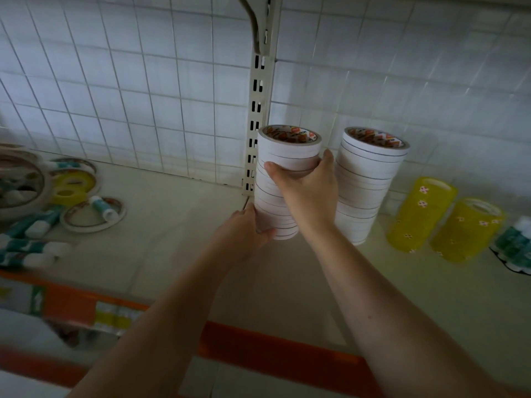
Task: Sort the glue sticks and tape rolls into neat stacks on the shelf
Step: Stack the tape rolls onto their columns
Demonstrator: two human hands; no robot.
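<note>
A tall stack of white tape rolls (287, 150) stands on the cream shelf (178, 225) in front of the slotted upright. My right hand (307, 191) wraps round its upper half, thumb on the left and fingers on the right. My left hand (247, 234) grips the stack's base. A second white stack (365, 185) stands just to the right, apart from it. Two stacks of yellow flowered tape (419, 214) follow, then upright teal-and-white glue sticks (514, 245) at the far right. Loose glue sticks (31, 248) and loose tape rolls (71, 185) lie scattered at the left.
A wire grid backs the shelf over white tiles. The slotted metal upright (255, 116) rises right behind the held stack, with a bracket above. An orange price strip (258, 343) runs along the shelf's front edge. Bare shelf surface lies between the left clutter and my arms.
</note>
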